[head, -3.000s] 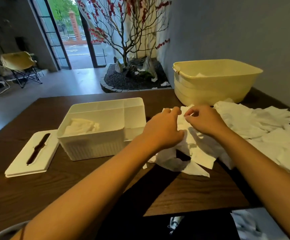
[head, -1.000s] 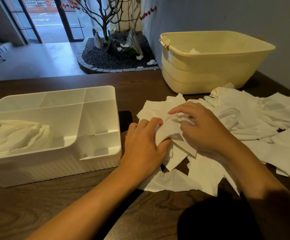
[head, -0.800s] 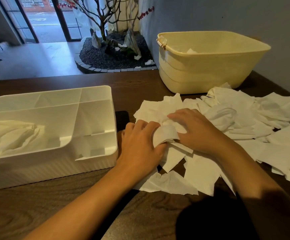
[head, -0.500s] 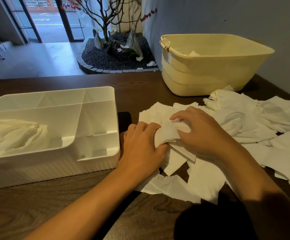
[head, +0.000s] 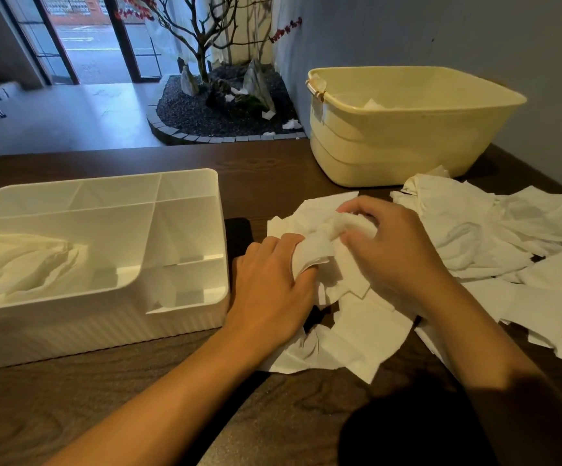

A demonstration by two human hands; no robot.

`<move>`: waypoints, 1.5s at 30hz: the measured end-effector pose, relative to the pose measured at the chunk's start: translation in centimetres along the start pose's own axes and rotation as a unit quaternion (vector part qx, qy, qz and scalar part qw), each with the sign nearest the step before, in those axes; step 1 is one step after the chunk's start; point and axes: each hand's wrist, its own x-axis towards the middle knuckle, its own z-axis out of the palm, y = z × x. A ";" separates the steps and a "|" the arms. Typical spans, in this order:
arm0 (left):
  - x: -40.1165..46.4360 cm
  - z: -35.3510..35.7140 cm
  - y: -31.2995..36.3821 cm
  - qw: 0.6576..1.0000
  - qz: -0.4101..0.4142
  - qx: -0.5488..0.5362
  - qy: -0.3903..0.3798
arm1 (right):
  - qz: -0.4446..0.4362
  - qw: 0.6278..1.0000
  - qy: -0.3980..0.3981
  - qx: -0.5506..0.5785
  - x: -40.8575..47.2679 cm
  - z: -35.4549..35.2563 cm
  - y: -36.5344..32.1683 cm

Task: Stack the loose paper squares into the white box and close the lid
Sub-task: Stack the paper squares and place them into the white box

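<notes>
Gathering squares, box open.
Both hands, left hand (head: 273, 284) and right hand (head: 394, 257), pinch one crumpled paper (head: 320, 250) over the pile (head: 474, 237) mid-worktop; probably one sheet. Next: carry to box (head: 185, 326) at left edge.

Single head-mounted wide-angle view. It looks forward and down from the person's position, close over the worktop (head: 111, 391). Forearms enter from the bottom edge; floor and doorway fill the upper left.
</notes>
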 end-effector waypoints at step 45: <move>-0.4 -3.0 2.3 0.986 0.010 0.103 -0.127 | -0.034 0.964 -0.221 -0.144 -0.5 -3.6 -0.5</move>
